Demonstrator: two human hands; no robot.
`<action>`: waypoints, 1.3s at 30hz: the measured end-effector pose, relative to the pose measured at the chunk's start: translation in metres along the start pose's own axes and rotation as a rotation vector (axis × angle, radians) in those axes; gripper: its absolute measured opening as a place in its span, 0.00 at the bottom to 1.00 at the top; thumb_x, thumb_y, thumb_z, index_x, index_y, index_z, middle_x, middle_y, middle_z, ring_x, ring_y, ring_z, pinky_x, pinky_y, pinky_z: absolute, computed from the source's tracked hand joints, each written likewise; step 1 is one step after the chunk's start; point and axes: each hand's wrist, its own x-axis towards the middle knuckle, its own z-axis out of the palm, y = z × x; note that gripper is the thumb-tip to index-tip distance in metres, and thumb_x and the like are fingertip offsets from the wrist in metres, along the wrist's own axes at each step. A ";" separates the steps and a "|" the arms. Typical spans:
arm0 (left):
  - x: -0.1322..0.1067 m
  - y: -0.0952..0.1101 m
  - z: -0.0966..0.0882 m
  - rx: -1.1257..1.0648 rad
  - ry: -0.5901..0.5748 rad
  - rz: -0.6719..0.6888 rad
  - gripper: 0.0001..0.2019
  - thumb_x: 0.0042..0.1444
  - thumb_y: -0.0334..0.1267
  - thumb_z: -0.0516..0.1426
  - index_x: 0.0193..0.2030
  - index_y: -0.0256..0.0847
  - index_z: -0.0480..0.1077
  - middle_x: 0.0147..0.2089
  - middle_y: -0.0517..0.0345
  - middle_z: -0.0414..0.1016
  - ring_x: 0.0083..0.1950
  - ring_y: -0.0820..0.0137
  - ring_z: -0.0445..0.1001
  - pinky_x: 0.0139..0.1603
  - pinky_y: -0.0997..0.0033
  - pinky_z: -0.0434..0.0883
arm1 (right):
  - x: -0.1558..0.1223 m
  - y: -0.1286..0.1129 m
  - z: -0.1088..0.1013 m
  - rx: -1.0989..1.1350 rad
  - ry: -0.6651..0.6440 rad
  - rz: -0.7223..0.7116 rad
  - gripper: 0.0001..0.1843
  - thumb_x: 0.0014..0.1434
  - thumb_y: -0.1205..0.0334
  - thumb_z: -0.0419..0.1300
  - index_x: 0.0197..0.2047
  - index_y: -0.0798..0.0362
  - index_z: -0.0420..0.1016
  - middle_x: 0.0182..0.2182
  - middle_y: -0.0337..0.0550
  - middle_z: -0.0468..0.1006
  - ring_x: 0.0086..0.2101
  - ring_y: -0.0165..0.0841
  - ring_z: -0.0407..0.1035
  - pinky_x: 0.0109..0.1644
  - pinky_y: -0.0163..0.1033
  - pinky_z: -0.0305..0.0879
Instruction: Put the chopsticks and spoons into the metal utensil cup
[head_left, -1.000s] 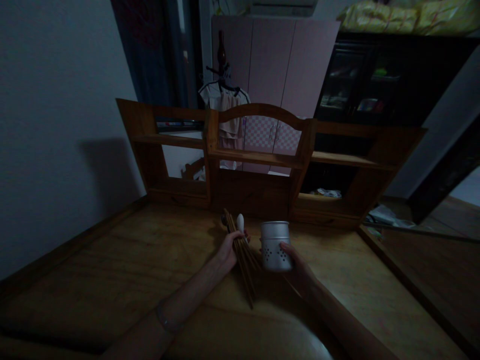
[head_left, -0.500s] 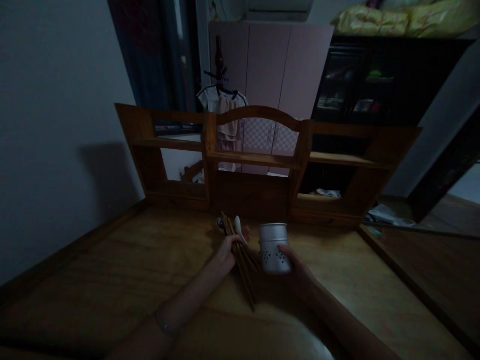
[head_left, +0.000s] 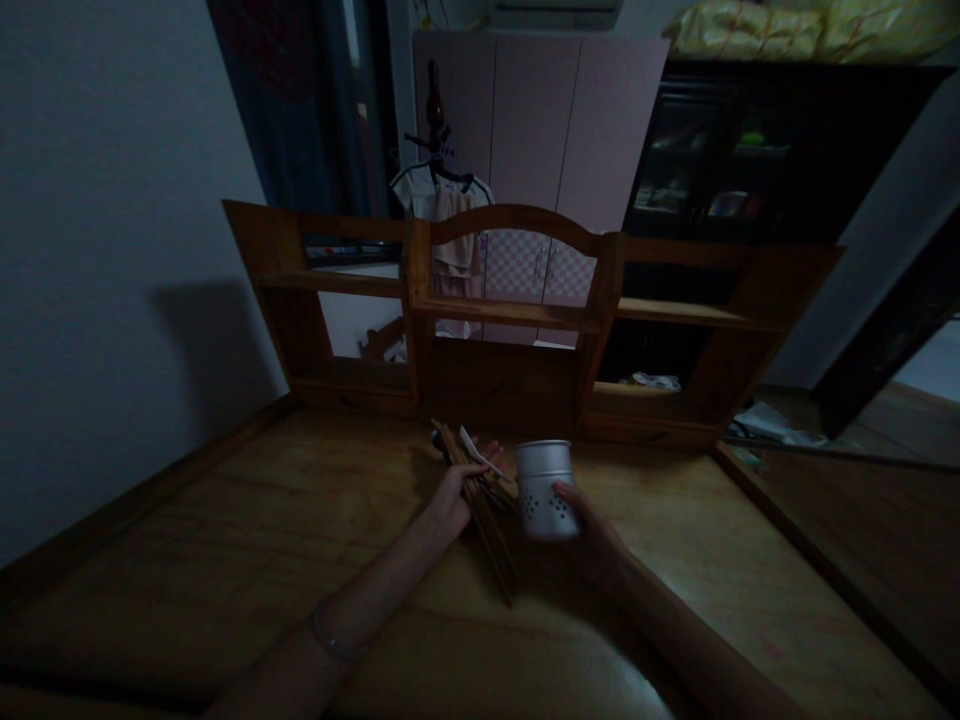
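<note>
My left hand (head_left: 455,492) is closed round a bundle of wooden chopsticks (head_left: 487,525) together with a white spoon (head_left: 474,446), held just above the wooden desk (head_left: 247,530). The bundle slants from upper left to lower right, its lower ends near the desk. My right hand (head_left: 581,520) grips a perforated metal utensil holder (head_left: 545,488), upright and tipped slightly, right beside the bundle. The room is dim.
A wooden shelf unit (head_left: 517,310) stands along the desk's far edge, with small items in its right-hand bay. A white wall (head_left: 112,230) bounds the left. Beyond are a clothes rack with garments (head_left: 446,220), a pink wardrobe (head_left: 540,120) and a dark cabinet (head_left: 720,150).
The left hand has tilted the chopstick bundle and spoon more to the right, towards the holder. The holder has shifted slightly left.
</note>
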 end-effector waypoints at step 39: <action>-0.014 0.009 0.022 0.050 -0.065 -0.024 0.09 0.54 0.36 0.62 0.38 0.37 0.68 0.19 0.68 0.57 0.20 0.78 0.62 0.26 0.77 0.70 | 0.006 0.004 -0.001 -0.034 -0.068 -0.028 0.21 0.57 0.53 0.63 0.51 0.56 0.73 0.44 0.51 0.78 0.42 0.42 0.73 0.48 0.46 0.68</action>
